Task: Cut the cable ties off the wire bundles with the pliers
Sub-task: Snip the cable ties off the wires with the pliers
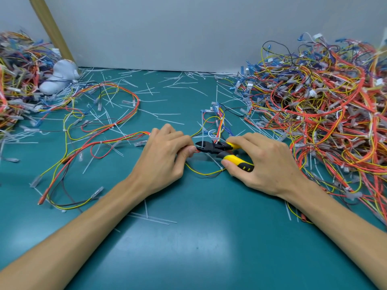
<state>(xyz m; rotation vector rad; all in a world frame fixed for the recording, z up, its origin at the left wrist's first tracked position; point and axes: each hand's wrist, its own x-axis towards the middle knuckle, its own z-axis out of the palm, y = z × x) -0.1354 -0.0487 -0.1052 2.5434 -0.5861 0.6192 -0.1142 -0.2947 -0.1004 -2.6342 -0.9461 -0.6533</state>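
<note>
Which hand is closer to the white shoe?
Left. The left hand pinches wires, with the white shoe far back to its left. The right hand, holding the pliers, is farther right still.

Two hands (161, 160) (263, 164), one pliers (217, 148), one wire bundle (129, 136), two wire heaps (326, 105) (16, 80).

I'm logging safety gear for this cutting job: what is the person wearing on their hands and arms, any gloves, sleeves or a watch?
Nothing worn shows. The left hand and right hand are bare, with no gloves or rings visible. The left forearm and right forearm are bare to the frame's edge: no sleeves, watch or wristband in view.
</note>
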